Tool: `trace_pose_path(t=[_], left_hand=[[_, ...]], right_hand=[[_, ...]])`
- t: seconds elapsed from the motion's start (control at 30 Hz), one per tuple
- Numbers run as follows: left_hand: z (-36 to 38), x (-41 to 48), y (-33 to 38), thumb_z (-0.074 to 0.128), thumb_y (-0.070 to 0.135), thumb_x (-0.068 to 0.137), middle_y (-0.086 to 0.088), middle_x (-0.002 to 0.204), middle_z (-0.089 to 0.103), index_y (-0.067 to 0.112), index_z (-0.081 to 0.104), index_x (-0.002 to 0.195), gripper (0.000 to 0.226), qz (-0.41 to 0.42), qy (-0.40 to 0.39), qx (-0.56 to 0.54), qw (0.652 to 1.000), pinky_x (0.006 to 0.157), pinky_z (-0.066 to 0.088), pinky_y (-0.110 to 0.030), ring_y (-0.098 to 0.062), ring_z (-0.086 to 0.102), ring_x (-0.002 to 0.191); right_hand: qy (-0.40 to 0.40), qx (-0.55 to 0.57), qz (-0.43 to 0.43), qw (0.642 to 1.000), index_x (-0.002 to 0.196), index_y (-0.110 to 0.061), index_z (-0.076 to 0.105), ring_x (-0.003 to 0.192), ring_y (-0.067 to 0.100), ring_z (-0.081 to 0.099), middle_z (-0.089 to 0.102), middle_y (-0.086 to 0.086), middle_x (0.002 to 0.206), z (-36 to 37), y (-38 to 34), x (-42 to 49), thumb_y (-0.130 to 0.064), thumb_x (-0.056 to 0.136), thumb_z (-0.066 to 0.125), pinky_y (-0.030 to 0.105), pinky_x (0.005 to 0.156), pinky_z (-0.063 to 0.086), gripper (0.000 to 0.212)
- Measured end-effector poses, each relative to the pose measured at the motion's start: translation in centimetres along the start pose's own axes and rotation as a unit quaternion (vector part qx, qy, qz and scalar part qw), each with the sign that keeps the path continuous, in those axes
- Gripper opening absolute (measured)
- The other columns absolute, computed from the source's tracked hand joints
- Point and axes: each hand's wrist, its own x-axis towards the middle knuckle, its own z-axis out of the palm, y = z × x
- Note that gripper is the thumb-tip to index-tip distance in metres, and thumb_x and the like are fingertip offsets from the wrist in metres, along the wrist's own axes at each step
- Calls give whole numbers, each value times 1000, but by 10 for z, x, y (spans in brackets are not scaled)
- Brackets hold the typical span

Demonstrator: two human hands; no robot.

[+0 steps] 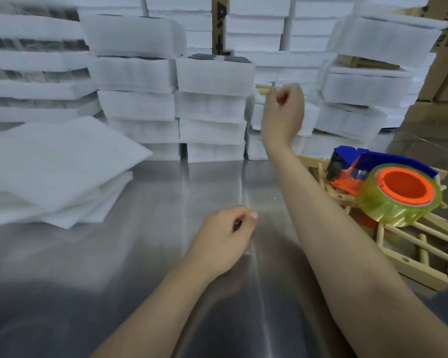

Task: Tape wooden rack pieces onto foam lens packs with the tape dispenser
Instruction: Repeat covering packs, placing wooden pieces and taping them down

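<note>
Steel tabletop (pixel 140 254) fills the lower frame, with foam lens packs (pixel 212 76) stacked across the top. At right, the tape dispenser (pixel 388 182) lies on wooden rack pieces (pixel 411 264). The left hand (pixel 223 239), bottom centre, is curled and holds nothing. The right hand (pixel 285 109), raised at centre, is curled beside a wooden stick (pixel 262 89); whether it grips it is unclear.

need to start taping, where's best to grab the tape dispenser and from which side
Probably grip the blue handle of the tape dispenser, coming from above with the right hand. The handle arches over the top, the roll faces you, and the underside rests on the wooden racks.
</note>
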Motion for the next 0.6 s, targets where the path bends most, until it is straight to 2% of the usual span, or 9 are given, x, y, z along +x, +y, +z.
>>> trace_pose_path(t=[0.07, 0.13, 0.17, 0.2, 0.27, 0.37, 0.43, 0.53, 0.6], left_hand=[[0, 0, 0, 47, 32, 97, -3, 86, 71, 12, 69, 87, 31, -6, -3, 9, 1000, 81, 45, -26, -14, 63, 84], [0, 1, 0, 46, 32, 98, 0, 85, 70, 14, 68, 87, 30, -7, -4, 21, 1000, 79, 44, -26, -12, 63, 82], [0, 2, 0, 46, 33, 98, 2, 84, 70, 15, 68, 87, 30, -8, -5, 25, 1000, 79, 44, -25, -9, 62, 81], [0, 1, 0, 46, 34, 98, 5, 84, 70, 18, 68, 87, 29, -11, -7, 26, 1000, 79, 44, -23, -6, 62, 80], [0, 2, -1, 46, 36, 97, 8, 83, 70, 21, 68, 86, 29, -14, -7, 23, 1000, 78, 45, -21, -3, 62, 79], [1, 2, -3, 46, 36, 97, 7, 83, 70, 21, 67, 86, 29, -12, -2, 25, 1000, 77, 47, -24, -4, 62, 79], [2, 2, -4, 45, 38, 97, 8, 84, 70, 23, 67, 88, 28, -6, -2, 26, 1000, 76, 48, -23, -4, 63, 80], [3, 2, -5, 43, 38, 95, 7, 85, 70, 23, 67, 88, 29, 9, 2, 31, 999, 72, 46, -21, -5, 63, 80], [2, 3, -5, 43, 37, 95, 5, 84, 70, 21, 67, 87, 30, 15, 7, 31, 999, 71, 45, -21, -6, 62, 79]], right_hand=[[-41, -35, -208, 977, 86, -22, 57, 97, 15, 52, 56, 0, 103, 8, -25, 5, -17, 89, 54, 19, 84, 38, 6], [-139, -141, -300, 933, 126, -15, 54, 139, 28, 32, 43, 5, 142, 20, -35, 6, -14, 91, 49, 39, 116, 16, 36], [-195, -190, -293, 917, 140, -16, 43, 147, 29, 16, 31, 5, 153, 22, -37, 3, -13, 93, 45, 47, 118, 2, 47], [-246, -224, -267, 904, 148, -18, 31, 149, 28, 4, 20, 3, 159, 24, -36, 0, -14, 96, 42, 53, 117, -6, 54], [-302, -272, -225, 886, 154, -23, 13, 149, 27, -3, 10, 2, 161, 29, -32, -5, -17, 98, 42, 61, 114, -8, 63], [-263, -320, -259, 873, 155, -29, 6, 142, 29, 16, 22, 7, 151, 37, -33, -5, -21, 95, 52, 64, 112, -1, 75], [-236, -334, -264, 873, 153, -32, 13, 131, 30, 27, 31, 10, 140, 42, -38, 2, -23, 92, 57, 64, 111, 3, 76], [-224, -337, -240, 882, 140, -28, 40, 127, 32, 29, 34, 12, 132, 49, -41, 10, -10, 84, 58, 62, 111, 8, 61], [-217, -319, -231, 893, 131, -24, 46, 124, 31, 30, 34, 12, 131, 51, -41, 10, -4, 80, 57, 57, 112, 13, 55]])
